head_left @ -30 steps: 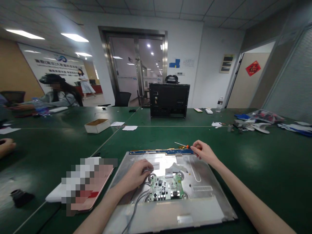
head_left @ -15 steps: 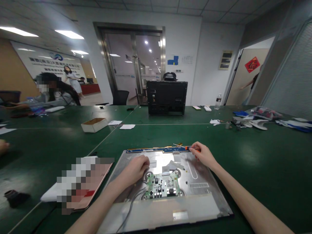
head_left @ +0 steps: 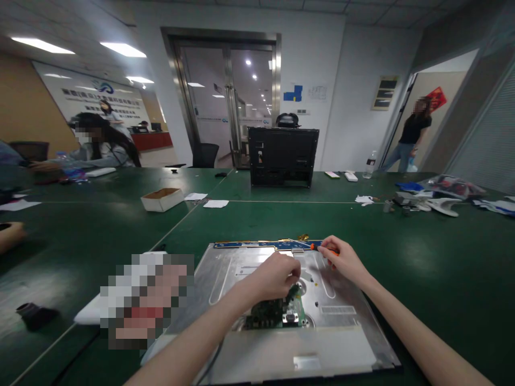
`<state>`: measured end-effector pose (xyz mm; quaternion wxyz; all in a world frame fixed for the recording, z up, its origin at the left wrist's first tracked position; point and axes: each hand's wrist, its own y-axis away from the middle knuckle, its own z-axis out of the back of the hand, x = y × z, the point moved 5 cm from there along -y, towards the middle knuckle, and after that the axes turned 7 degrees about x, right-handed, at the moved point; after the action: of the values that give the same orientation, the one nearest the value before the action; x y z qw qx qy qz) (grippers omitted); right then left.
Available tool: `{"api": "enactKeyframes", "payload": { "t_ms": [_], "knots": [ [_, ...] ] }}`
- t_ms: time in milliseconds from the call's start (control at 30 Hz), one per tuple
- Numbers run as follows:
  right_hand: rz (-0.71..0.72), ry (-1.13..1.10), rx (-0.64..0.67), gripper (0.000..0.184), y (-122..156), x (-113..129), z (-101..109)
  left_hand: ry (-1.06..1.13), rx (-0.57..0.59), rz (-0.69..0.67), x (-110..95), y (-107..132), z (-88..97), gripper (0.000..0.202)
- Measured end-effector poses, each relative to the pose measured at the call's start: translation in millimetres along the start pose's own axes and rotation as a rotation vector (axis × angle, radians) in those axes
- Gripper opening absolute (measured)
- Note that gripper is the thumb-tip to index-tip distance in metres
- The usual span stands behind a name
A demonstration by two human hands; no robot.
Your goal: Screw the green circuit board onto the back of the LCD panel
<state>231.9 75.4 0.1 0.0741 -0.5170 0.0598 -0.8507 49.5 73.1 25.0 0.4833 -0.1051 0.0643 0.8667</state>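
Note:
My right hand (head_left: 344, 261) is closed around the orange handle of a screwdriver (head_left: 333, 251). Its thin shaft points left over the blue circuit strip (head_left: 257, 245) along the far edge of a flat metal display panel (head_left: 338, 343). My left hand (head_left: 276, 276) hovers over the panel's middle, fingers curled together in a pinch; what they grip, if anything, is hidden. Below and partly behind it lies a green circuit board (head_left: 295, 316). A bit of grey tape (head_left: 307, 274) shows just right of those fingers.
A black monitor casing (head_left: 284, 158) stands across the green table (head_left: 434, 268). An open white box (head_left: 161, 201) sits at left. Bagged parts and scraps (head_left: 446, 193) lie at far right. Seated people are at left; a person (head_left: 414, 131) stands at the right doorway.
My left hand has moved right across the panel, now covering much of the green board and the tape. My right hand keeps the screwdriver near the blue strip. The view has shifted slightly.

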Motion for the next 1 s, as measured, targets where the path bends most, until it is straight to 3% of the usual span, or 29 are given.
{"api": "enactKeyframes", "payload": {
  "t_ms": [133,367,467,667,767,1000],
  "knots": [
    [0.009,0.003,0.018,0.025,0.6,2.1,-3.1,-0.012,0.036,-0.025,-3.9,-2.8,-5.6,0.013],
    [0.044,0.095,0.045,0.024,-3.8,18.5,-0.9,0.018,-0.001,-0.029,-1.2,0.7,-12.5,0.011],
    [0.104,0.208,0.013,0.024,-9.2,41.1,8.6,0.048,-0.017,-0.026,0.9,1.5,-14.6,0.011],
    [0.231,0.495,-0.091,0.032,-17.9,111.5,30.9,0.071,-0.035,-0.01,2.3,3.1,-16.9,0.012],
    [0.263,0.588,-0.062,0.035,-18.1,139.1,35.0,0.073,-0.055,-0.006,2.2,3.7,-16.7,0.011],
    [0.234,0.69,0.084,0.025,-12.2,151.3,34.5,0.065,-0.037,-0.007,3.7,3.8,-17.9,0.011]
  ]
}}
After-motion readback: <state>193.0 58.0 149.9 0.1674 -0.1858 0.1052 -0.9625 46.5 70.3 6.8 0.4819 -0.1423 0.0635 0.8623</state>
